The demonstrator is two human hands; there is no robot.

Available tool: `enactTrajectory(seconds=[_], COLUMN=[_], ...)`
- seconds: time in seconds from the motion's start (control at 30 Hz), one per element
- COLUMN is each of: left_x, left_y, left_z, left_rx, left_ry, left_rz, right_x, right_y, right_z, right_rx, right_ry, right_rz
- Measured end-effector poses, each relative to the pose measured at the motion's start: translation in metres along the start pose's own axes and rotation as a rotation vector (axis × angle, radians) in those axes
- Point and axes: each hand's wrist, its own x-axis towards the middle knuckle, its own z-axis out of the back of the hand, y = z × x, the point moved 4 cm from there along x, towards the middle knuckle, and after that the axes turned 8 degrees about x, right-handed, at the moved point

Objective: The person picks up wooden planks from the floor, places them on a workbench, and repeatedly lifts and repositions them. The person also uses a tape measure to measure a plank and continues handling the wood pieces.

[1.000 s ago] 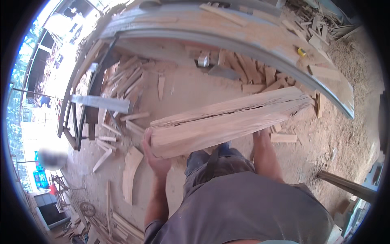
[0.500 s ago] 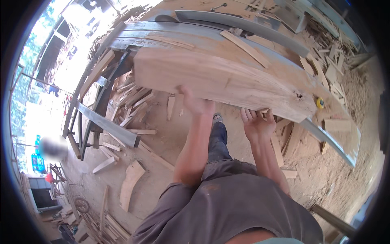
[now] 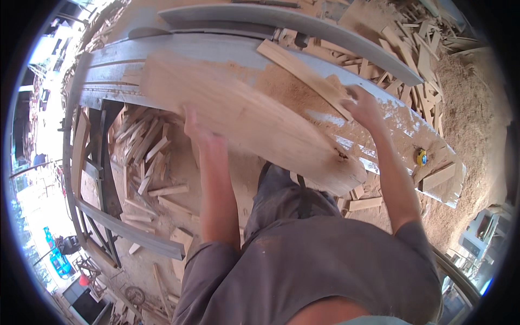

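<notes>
A wide, thick wooden board (image 3: 244,116) slants across the near side of the metal saw table (image 3: 200,46), with a dark knot near its right end. My left hand (image 3: 205,130) grips the board's near edge, thumb up against its face and the other fingers hidden below. Off the board, my right hand (image 3: 364,106) is over the sawdust-covered table beside the end of a narrow wood strip (image 3: 303,76). Its fingers are curved and apart; whether they touch the strip I cannot tell.
A long metal fence (image 3: 292,27) crosses the table's far side. A yellow tape measure (image 3: 421,157) and a short wood block (image 3: 437,177) lie toward its right end. Offcuts (image 3: 143,141) are heaped below on the left, and more scraps (image 3: 420,59) pile up behind the table.
My right hand has let go of the board and moved up and right to the strip. The board's right end has swung toward me, while my left hand keeps its hold.
</notes>
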Motion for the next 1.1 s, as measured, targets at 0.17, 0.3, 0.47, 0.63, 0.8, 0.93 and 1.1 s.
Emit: enactTrajectory(seconds=[0.17, 0.3, 0.47, 0.63, 0.8, 0.93, 1.1], left_x=[0.053, 0.059, 0.061, -0.024, -0.164, -0.186, -0.186], left_y=[-0.012, -0.017, -0.006, 0.073, 0.208, 0.223, 0.229], left_z=[-0.011, -0.037, -0.079, -0.064, -0.064, -0.072, -0.122], left_rx=[0.051, 0.232, 0.279, 1.146, 1.007, 0.907, 0.655], left_ry=[-0.039, -0.15, -0.087, -0.231, -0.134, -0.217, -0.172], left_rz=[0.0, -0.013, 0.031, -0.462, -0.413, -0.354, -0.337], right_x=[0.038, 0.038, 0.031, 0.012, -0.034, -0.049, -0.02], right_y=[0.042, 0.002, -0.063, -0.117, -0.184, -0.168, -0.182], right_z=[-0.055, -0.043, 0.008, 0.079, 0.099, 0.091, 0.104], right_rx=[-0.476, -0.61, -0.681, -0.461, -0.332, -0.356, -0.395], right_ry=[0.214, 0.257, 0.172, 0.134, 0.148, 0.103, 0.158], right_rz=[0.193, -0.001, -0.058, 0.0, 0.393, 0.392, 0.46])
